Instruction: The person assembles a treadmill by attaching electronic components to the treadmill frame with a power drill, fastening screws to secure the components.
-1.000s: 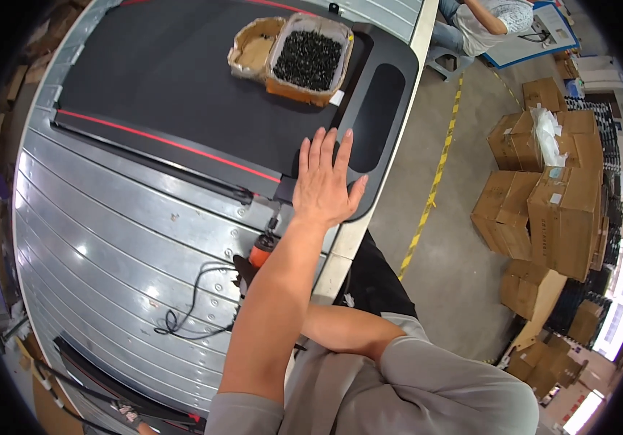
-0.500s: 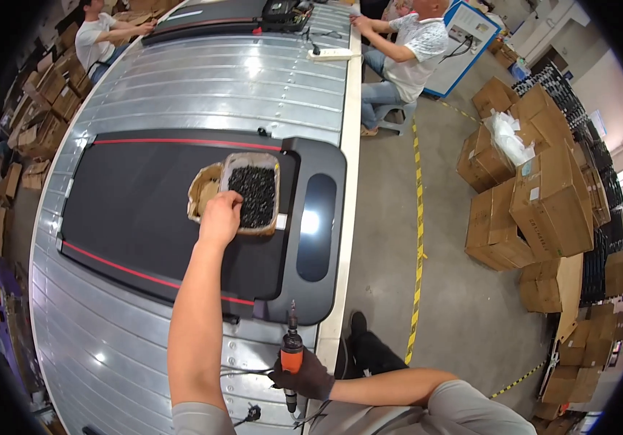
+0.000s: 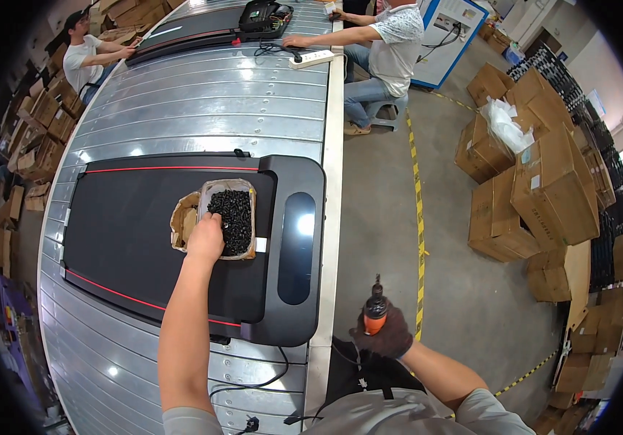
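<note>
Head view, single frame.

Item 1. Left hand (image 3: 205, 238): bare, at centre left of the frame, reaching into a cardboard box (image 3: 212, 188) filled with small black screws (image 3: 236, 217). Fingers were curled down among the screws; whether any were pinched could not be told.

Item 2. Cardboard box: stood on the black belt of a treadmill (image 3: 130, 217), just left of centre, near the treadmill's glossy console panel (image 3: 297, 246). A second, torn cardboard piece (image 3: 181, 221) lay touching its left side.

Item 3. Right hand (image 3: 384, 335): in a dark glove, lower centre right, clenched around an orange-and-black power screwdriver (image 3: 375, 308), bit pointing toward the top of the frame, held over the concrete floor beside the line.

Item 4. Treadmill: lay flat on a ribbed metal conveyor (image 3: 210, 109) that ran from the lower left to the top centre. A black cable (image 3: 253, 380) trailed below it.

Item 5. Surroundings: yellow floor tape (image 3: 418, 217) right of centre; stacked cardboard cartons (image 3: 550, 181) at the right edge; a seated person in a patterned shirt (image 3: 391, 32) at top centre; another person in a white shirt (image 3: 83, 58) at upper left; a second treadmill (image 3: 202, 25) between them.
</note>
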Action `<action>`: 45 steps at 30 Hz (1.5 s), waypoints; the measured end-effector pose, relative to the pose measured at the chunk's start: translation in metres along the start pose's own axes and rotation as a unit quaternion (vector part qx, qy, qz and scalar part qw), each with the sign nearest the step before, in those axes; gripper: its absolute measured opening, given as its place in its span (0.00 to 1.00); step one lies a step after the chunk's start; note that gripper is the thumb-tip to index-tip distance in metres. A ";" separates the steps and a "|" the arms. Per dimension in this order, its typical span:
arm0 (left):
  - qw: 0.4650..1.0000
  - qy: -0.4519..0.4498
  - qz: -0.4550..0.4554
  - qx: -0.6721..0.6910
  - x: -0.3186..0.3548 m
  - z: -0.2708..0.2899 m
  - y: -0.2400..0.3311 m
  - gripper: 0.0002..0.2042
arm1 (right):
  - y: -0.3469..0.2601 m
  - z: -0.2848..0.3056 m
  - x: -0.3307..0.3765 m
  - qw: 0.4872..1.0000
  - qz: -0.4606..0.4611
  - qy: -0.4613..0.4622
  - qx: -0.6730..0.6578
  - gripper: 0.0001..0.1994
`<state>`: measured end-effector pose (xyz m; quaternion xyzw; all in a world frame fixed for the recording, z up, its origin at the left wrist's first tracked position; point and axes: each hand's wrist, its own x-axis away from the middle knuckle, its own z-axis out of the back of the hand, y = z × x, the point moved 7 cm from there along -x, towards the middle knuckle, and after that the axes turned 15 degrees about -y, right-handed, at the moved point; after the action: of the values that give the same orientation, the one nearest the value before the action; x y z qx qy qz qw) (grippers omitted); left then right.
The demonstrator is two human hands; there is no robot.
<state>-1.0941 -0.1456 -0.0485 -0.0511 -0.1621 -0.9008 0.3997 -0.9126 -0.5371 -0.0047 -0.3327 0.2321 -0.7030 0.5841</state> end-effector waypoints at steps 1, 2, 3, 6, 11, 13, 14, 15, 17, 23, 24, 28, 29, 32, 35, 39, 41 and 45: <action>1.000 -0.012 0.009 -0.004 -0.001 0.000 0.007 0.03 | 0.006 0.021 0.006 0.995 -0.050 0.013 -0.085 0.18; 1.000 -0.023 0.016 -0.008 -0.001 0.003 0.018 0.03 | 0.016 0.039 0.013 0.980 -0.099 0.028 -0.170 0.15; 0.999 -0.026 0.018 -0.013 0.000 0.007 0.029 0.03 | 0.026 0.053 0.017 0.979 -0.098 0.027 -0.175 0.15; 1.000 -0.003 0.002 0.017 0.008 0.021 0.072 0.04 | 0.046 0.097 0.036 0.986 -0.094 0.059 -0.126 0.20; 0.968 0.188 -0.063 0.150 0.053 0.056 0.145 0.03 | 0.069 0.143 0.064 0.988 -0.122 -0.026 -0.093 0.32; 0.939 0.193 -0.001 0.285 0.074 0.054 0.182 0.03 | 0.074 0.161 0.077 0.985 -0.120 -0.108 -0.069 0.34; 0.927 0.191 0.043 0.319 0.084 0.048 0.203 0.05 | 0.081 0.169 0.083 0.980 -0.118 -0.150 -0.051 0.33; 0.884 0.222 0.021 0.411 0.099 0.040 0.226 0.06 | 0.081 0.184 0.090 0.980 -0.112 -0.155 -0.056 0.33; 0.799 0.190 0.032 0.570 0.121 0.019 0.281 0.08 | 0.082 0.206 0.102 0.963 -0.113 -0.245 0.001 0.31; 0.417 0.055 0.048 0.906 0.158 -0.062 0.443 0.08 | 0.113 0.265 0.122 0.952 0.002 -0.305 0.015 0.28; 0.379 0.057 0.049 0.922 0.158 -0.073 0.462 0.09 | 0.120 0.273 0.124 0.946 0.015 -0.323 0.026 0.28; 0.360 0.052 0.068 0.929 0.160 -0.088 0.516 0.08 | 0.156 0.292 0.142 0.937 0.051 -0.344 0.036 0.27; 0.358 0.054 0.072 0.929 0.160 -0.092 0.526 0.08 | 0.163 0.298 0.147 0.937 0.058 -0.343 0.037 0.27; 0.352 0.056 0.100 0.929 0.154 -0.101 0.556 0.07 | 0.187 0.319 0.151 0.925 0.055 -0.372 0.049 0.28; 0.363 0.072 0.117 0.922 0.139 -0.106 0.580 0.06 | 0.212 0.340 0.150 0.919 0.044 -0.389 0.048 0.29; 0.534 0.065 0.085 0.839 0.118 -0.106 0.608 0.05 | 0.255 0.364 0.142 0.906 0.048 -0.420 0.023 0.28; 0.619 0.055 0.076 0.779 0.107 -0.117 0.622 0.05 | 0.278 0.372 0.139 0.880 0.100 -0.462 -0.054 0.25; 0.572 0.042 0.122 0.810 0.081 -0.194 0.650 0.07 | 0.356 0.339 0.137 0.852 0.067 -0.511 -0.091 0.25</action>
<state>-0.6633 -0.6755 -0.0506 0.3121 -0.7995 -0.3371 0.3869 -0.4377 -0.7241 -0.0050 -0.6806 -0.0144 -0.3682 0.6332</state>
